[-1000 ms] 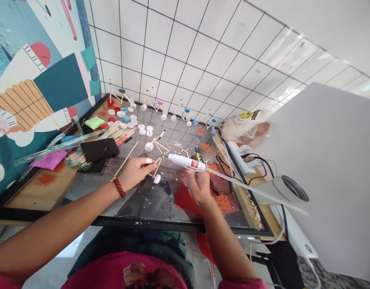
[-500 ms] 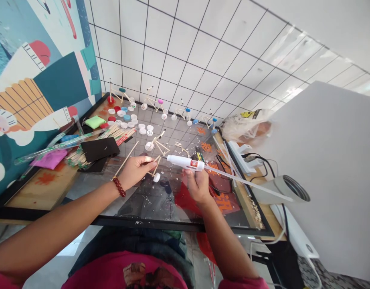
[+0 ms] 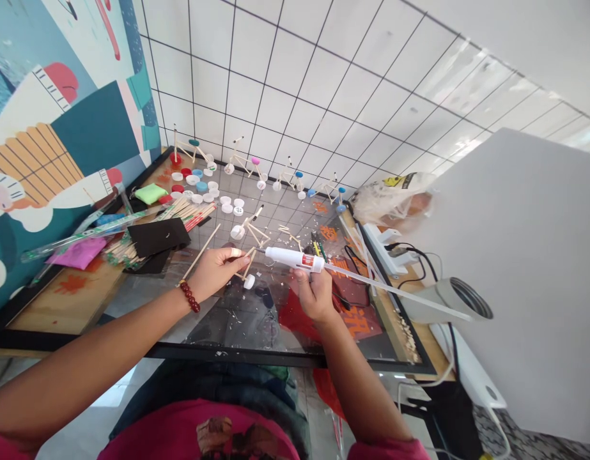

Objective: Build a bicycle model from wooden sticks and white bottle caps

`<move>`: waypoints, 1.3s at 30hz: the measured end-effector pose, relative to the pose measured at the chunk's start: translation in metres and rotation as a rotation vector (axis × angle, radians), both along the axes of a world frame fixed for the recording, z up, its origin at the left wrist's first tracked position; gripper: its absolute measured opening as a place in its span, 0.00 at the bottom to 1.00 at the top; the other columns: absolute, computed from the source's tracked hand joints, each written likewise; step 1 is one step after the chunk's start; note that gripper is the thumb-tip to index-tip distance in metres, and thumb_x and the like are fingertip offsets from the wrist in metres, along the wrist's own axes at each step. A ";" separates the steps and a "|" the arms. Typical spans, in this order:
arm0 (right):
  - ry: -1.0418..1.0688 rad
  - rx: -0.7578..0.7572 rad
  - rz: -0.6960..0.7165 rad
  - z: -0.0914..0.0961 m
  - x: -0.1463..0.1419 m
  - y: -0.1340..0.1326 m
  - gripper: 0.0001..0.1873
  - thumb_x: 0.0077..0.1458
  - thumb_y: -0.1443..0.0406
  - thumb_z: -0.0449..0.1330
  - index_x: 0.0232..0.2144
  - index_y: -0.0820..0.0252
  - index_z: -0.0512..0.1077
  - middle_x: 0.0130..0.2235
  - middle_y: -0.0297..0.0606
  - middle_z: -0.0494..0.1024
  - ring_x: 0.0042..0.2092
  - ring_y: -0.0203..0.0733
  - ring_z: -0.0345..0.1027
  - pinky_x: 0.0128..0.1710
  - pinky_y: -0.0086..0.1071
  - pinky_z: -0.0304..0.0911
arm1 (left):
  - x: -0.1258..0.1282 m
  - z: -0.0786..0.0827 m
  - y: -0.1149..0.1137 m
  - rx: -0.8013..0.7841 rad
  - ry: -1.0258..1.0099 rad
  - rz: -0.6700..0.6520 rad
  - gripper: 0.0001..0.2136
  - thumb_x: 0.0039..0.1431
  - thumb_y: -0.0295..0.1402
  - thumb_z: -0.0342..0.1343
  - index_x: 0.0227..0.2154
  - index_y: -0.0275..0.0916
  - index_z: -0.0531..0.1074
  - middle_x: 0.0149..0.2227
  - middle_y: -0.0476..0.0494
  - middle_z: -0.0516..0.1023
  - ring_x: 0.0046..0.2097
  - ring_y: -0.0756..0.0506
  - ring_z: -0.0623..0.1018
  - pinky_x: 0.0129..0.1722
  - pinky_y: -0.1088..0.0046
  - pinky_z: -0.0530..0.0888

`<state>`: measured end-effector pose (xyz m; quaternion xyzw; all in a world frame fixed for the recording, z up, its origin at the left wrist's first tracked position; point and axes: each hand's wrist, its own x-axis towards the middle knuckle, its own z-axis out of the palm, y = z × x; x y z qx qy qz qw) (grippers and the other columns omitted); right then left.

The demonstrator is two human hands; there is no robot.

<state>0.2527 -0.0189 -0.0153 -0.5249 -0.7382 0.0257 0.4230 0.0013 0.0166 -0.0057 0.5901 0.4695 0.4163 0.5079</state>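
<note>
The right hand (image 3: 314,295) grips a white glue gun (image 3: 292,257), its tip just beside the stick bicycle (image 3: 247,262) that the left hand (image 3: 217,275) pinches by its frame.

White grid-tiled wall (image 3: 285,83), painted mural (image 3: 69,128) beside it. Bottle caps (image 3: 193,180), green sponge (image 3: 151,193), black card (image 3: 159,236), craft sticks (image 3: 184,214) lay on the glass sheet (image 3: 227,326); stick bicycle models (image 3: 244,160) stood along the wall. Power strip (image 3: 383,246), plastic bag (image 3: 393,201) off right.

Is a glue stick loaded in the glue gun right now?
Yes, loaded: a long translucent glue stick runs out of the back of the white glue gun gripped in the right hand.
</note>
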 end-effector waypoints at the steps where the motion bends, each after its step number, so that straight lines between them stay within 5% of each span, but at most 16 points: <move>1: 0.002 0.001 0.000 0.000 0.000 0.000 0.22 0.65 0.50 0.48 0.37 0.59 0.74 0.33 0.46 0.79 0.35 0.51 0.73 0.37 0.43 0.66 | 0.000 0.000 0.000 0.001 0.002 -0.003 0.17 0.53 0.46 0.62 0.36 0.37 0.83 0.33 0.44 0.84 0.35 0.43 0.81 0.35 0.69 0.79; 39: -0.027 0.052 -0.049 -0.003 0.001 0.000 0.24 0.66 0.49 0.47 0.36 0.60 0.73 0.32 0.46 0.78 0.33 0.49 0.72 0.34 0.42 0.64 | 0.001 0.006 -0.002 0.007 0.055 -0.022 0.15 0.53 0.44 0.60 0.33 0.36 0.82 0.33 0.43 0.84 0.35 0.43 0.81 0.35 0.71 0.75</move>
